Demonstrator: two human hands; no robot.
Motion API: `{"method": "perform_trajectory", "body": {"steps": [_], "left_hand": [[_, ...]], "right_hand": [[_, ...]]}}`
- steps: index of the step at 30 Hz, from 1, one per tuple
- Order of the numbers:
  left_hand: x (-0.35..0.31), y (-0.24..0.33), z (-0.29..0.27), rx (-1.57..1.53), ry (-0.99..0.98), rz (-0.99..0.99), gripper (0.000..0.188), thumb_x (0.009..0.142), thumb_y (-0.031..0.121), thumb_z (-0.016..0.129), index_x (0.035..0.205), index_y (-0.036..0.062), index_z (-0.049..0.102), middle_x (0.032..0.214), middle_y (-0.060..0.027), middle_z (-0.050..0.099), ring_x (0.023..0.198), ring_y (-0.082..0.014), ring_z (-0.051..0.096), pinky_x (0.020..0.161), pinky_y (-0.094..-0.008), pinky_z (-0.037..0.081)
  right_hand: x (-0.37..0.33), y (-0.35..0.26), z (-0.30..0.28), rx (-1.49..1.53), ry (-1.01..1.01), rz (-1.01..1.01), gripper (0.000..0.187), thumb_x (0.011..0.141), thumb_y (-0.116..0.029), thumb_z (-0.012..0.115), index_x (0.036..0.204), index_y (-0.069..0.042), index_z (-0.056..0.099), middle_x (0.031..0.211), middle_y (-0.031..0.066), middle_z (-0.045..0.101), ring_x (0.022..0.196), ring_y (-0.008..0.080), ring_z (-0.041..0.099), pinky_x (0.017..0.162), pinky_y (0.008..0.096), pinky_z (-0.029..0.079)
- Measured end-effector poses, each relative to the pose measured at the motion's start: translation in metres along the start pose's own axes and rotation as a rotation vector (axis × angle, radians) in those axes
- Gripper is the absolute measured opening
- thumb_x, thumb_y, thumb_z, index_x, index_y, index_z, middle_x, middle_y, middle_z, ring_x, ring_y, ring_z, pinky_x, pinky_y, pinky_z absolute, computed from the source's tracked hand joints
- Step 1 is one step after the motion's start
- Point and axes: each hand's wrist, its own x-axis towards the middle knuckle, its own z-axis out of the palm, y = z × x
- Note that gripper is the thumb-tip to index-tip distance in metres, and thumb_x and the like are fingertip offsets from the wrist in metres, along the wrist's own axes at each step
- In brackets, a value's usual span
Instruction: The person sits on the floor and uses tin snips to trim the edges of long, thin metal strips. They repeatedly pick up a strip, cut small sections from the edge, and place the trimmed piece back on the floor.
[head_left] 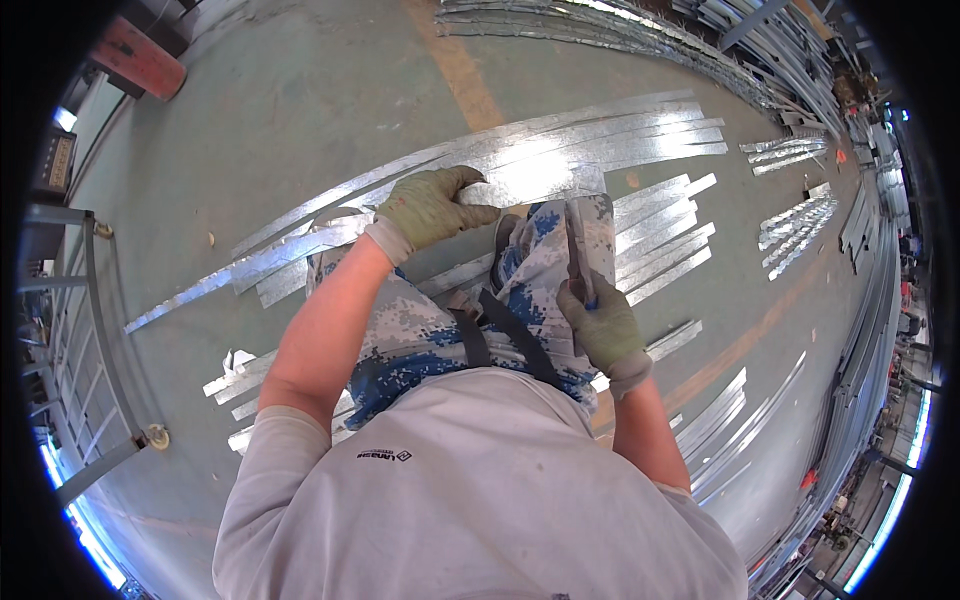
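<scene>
At the 9 o'clock rim stands a grey wheeled frame (93, 345), and from near it the metal strip (240, 268) slants in, its long axis running from about 8 o'clock towards 2. The left hand (432, 208), gloved, is much the nearer one: its grip is closed round the strip, thumb and fingers curled over it, with the long end reaching away towards 8 o'clock. Flat metal sheets (560, 150) lie on the floor (300, 125) just past that hand, towards 1 o'clock; beyond their far edges green floor spreads from 10 to 12. Between the hands are the camouflage-clad legs (540, 275), limiting room there. At about 4 o'clock from the left grip, the right hand (603, 325) has its own clamped on a dark hand tool (573, 240) pointing to 12; the strip lies towards its 10 o'clock. More strips (660, 235) fan out at 2 o'clock from it.
</scene>
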Motion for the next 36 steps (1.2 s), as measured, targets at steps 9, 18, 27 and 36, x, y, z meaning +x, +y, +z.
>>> {"method": "perform_trajectory", "body": {"steps": [9,18,27,36], "left_hand": [[0.0,0.004,-0.001,0.002,-0.029,-0.04,0.08,0.091,0.044,0.096,0.152,-0.0033,0.071,0.118,-0.0186,0.085,0.104,-0.0243,0.081,0.094,-0.0354,0.063],[-0.003,0.004,-0.001,-0.002,-0.015,-0.021,0.082,0.09,0.045,0.097,0.152,-0.0028,0.072,0.119,-0.0195,0.085,0.105,-0.0248,0.081,0.095,-0.0357,0.063],[-0.005,0.008,-0.002,0.01,-0.003,-0.026,0.082,0.089,0.048,0.098,0.148,-0.0024,0.074,0.115,-0.0185,0.085,0.103,-0.0253,0.082,0.094,-0.037,0.064],[-0.006,0.007,-0.001,-0.052,0.008,-0.027,0.081,0.088,0.047,0.098,0.147,-0.0039,0.074,0.112,-0.0183,0.085,0.1,-0.0238,0.081,0.093,-0.0364,0.063]], "right_hand": [[0.01,0.012,0.005,-0.103,0.062,-0.054,0.059,0.107,-0.032,0.074,0.158,-0.005,0.064,0.123,0.028,0.081,0.118,0.048,0.078,0.103,0.0518,0.06],[0.014,0.008,0.005,-0.126,0.075,-0.067,0.061,0.107,-0.034,0.074,0.158,-0.002,0.063,0.125,0.0292,0.081,0.119,0.0485,0.077,0.103,0.0517,0.059],[0.012,0.003,0.001,-0.003,0.042,-0.095,0.052,0.108,-0.031,0.074,0.151,-0.004,0.067,0.11,0.0202,0.08,0.101,0.0375,0.078,0.094,0.0471,0.06],[0.018,0.014,0.002,0.048,0.041,-0.114,0.044,0.107,-0.028,0.075,0.145,-0.005,0.071,0.102,0.0151,0.078,0.093,0.0288,0.076,0.09,0.0437,0.06]]}}
